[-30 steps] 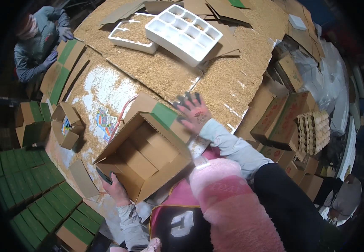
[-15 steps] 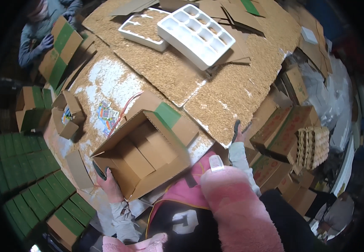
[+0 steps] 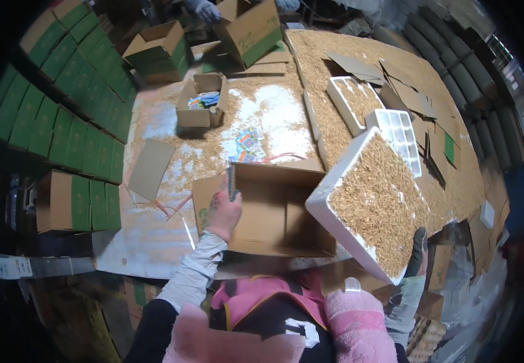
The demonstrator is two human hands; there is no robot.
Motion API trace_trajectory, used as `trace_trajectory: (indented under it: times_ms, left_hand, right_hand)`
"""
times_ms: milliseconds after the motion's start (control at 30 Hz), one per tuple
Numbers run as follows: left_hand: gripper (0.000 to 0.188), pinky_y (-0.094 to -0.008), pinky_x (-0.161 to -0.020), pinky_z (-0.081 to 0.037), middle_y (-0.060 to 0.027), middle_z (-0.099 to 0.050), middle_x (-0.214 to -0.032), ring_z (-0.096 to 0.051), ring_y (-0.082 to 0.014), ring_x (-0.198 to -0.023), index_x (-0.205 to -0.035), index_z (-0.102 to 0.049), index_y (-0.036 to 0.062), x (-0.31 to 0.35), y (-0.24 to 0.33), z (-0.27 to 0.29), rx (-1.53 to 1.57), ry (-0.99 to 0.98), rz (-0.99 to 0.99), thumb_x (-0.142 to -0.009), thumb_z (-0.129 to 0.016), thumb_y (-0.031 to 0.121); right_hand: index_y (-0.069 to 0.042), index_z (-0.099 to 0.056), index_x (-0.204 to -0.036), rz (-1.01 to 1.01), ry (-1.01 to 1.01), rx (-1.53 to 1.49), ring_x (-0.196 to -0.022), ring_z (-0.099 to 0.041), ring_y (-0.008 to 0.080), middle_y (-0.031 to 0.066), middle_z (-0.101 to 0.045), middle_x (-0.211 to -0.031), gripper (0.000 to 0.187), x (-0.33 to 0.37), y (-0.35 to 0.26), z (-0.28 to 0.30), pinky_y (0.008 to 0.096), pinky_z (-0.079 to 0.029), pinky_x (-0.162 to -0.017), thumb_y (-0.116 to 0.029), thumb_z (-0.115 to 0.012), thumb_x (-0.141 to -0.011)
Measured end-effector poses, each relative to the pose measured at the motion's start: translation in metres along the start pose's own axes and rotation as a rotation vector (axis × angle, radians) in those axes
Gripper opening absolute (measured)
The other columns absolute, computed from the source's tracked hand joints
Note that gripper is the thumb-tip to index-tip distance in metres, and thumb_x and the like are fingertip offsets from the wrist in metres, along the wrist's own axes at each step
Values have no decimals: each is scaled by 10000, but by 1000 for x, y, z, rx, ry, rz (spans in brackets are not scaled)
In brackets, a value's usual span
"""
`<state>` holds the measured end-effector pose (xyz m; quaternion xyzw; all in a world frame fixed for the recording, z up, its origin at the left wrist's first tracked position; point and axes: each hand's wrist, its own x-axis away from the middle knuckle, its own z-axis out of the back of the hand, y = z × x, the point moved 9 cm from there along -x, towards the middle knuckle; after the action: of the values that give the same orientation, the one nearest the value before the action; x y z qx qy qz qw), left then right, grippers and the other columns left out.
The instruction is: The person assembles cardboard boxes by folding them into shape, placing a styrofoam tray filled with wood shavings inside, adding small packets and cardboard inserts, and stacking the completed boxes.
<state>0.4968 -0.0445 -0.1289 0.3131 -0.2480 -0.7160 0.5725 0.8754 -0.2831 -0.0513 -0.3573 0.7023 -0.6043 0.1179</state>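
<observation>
An open cardboard box [image 3: 260, 209] stands in front of me at the table's near edge, its bare inside facing up. My left hand [image 3: 224, 210], with dark coverings on some fingers, is closed on the box's left wall. To the right, a white foam tray [image 3: 348, 238] topped with straw-coloured husks [image 3: 378, 196] is raised and tilted, one corner overlapping the box's right side. My right hand [image 3: 418, 257] grips the tray at its near right edge; part of that hand is hidden behind the tray.
Colourful cards [image 3: 247, 145] lie beyond the box, near a small carton [image 3: 201, 118] of packets. A divided white tray [image 3: 398, 133] sits among flat cardboard pieces. Green boxes [image 3: 68, 136] are stacked at left. A co-worker's gloved hand [image 3: 206, 11] is by a carton [image 3: 250, 36].
The view has swung round to the right. My right hand has lifted the husk-covered foam tray up toward the cardboard box. The left hand still holds the box, which now lies squarer to me.
</observation>
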Motion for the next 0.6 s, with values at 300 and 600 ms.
trace_trajectory:
  times_ms: [300,600]
  left_hand:
    - [463,-325,-822,-412,-173,-583,-1031,-547,-275,-955,-1268,-387,43,-18,18,-52,332,-249,-88,-830,-492,148]
    - [461,-370,-810,-432,-219,-542,-1079,-530,-367,-955,-1244,-404,31,-3,22,-24,312,-50,99,-814,-515,155]
  right_hand:
    - [6,-421,-1224,-252,-370,38,-1010,-541,148,79,-516,-1159,363,-89,155,-115,235,-429,-908,-84,-490,-880]
    - [26,-277,-1312,343,-324,874,-1140,-440,271,185,-423,-1258,736,-70,121,-76,319,-347,-955,-45,-665,-690]
